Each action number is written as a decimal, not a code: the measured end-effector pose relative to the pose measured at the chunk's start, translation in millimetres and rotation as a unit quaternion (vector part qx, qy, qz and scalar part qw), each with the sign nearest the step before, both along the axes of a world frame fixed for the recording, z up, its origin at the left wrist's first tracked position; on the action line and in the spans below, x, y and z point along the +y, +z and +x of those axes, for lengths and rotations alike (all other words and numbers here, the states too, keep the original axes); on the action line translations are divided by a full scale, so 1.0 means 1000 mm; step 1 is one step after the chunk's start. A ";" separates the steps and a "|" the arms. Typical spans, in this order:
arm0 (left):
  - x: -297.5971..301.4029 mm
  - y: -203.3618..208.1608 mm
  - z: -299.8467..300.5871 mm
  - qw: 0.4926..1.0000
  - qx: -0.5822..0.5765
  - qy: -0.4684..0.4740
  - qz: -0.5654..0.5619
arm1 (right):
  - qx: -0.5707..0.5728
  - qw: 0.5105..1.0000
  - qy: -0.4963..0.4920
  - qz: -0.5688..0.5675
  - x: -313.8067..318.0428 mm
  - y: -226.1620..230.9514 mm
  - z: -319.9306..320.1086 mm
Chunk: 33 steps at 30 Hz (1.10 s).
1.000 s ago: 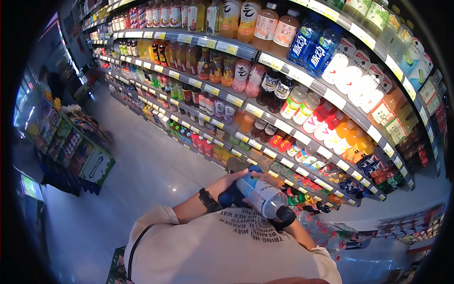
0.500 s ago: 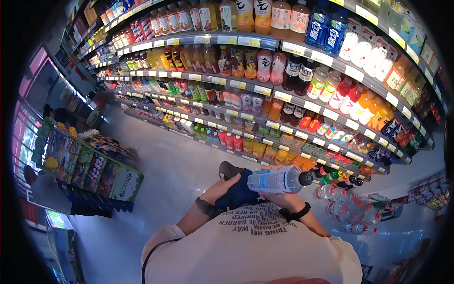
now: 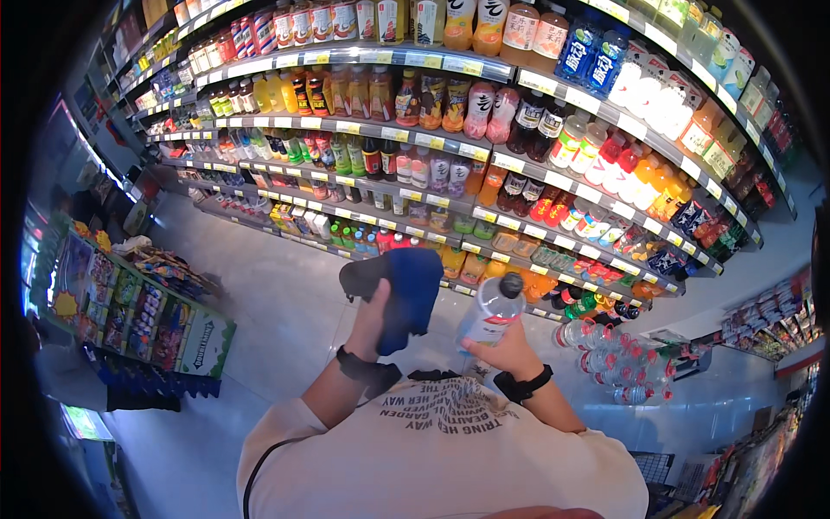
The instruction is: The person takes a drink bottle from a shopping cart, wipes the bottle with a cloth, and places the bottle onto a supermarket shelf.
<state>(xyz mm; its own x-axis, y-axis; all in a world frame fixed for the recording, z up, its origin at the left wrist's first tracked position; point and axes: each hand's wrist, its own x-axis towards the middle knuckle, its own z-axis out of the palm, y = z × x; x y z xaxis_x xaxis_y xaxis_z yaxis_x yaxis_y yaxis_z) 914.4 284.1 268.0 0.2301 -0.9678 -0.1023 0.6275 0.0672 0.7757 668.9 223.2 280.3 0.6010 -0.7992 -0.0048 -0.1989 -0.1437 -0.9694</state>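
Left hand (image 3: 373, 318) grips a blue cloth (image 3: 406, 294); right hand (image 3: 510, 350) grips a bottle (image 3: 491, 310) upright. Wiping stage, apparently; cloth must meet bottle.

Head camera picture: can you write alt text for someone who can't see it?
A person's right hand holds a clear plastic bottle upright while the left hand holds a blue handheld device, in front of shop shelves packed with colourful drink bottles.

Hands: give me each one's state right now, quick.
Left hand: closed on a blue cloth.
Right hand: closed around a clear plastic bottle, held upright.
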 end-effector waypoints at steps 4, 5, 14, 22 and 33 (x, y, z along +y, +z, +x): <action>0.007 -0.007 -0.020 0.991 -0.104 0.022 -0.076 | 0.018 0.976 0.019 -0.215 0.007 0.014 0.037; 0.008 -0.003 -0.024 0.992 -0.102 0.020 -0.078 | 0.020 0.976 0.016 -0.216 0.010 0.014 0.039; 0.003 0.098 -0.006 0.716 -0.554 0.099 -0.412 | 0.058 0.969 0.178 -0.162 0.011 0.036 0.043; 0.009 0.134 -0.013 0.508 -0.763 -0.134 -0.376 | 0.121 0.932 0.131 -0.316 0.010 0.026 0.031; 0.004 0.117 -0.024 0.512 -0.716 -0.009 -0.474 | 0.063 0.934 -0.042 -0.349 0.012 0.038 0.013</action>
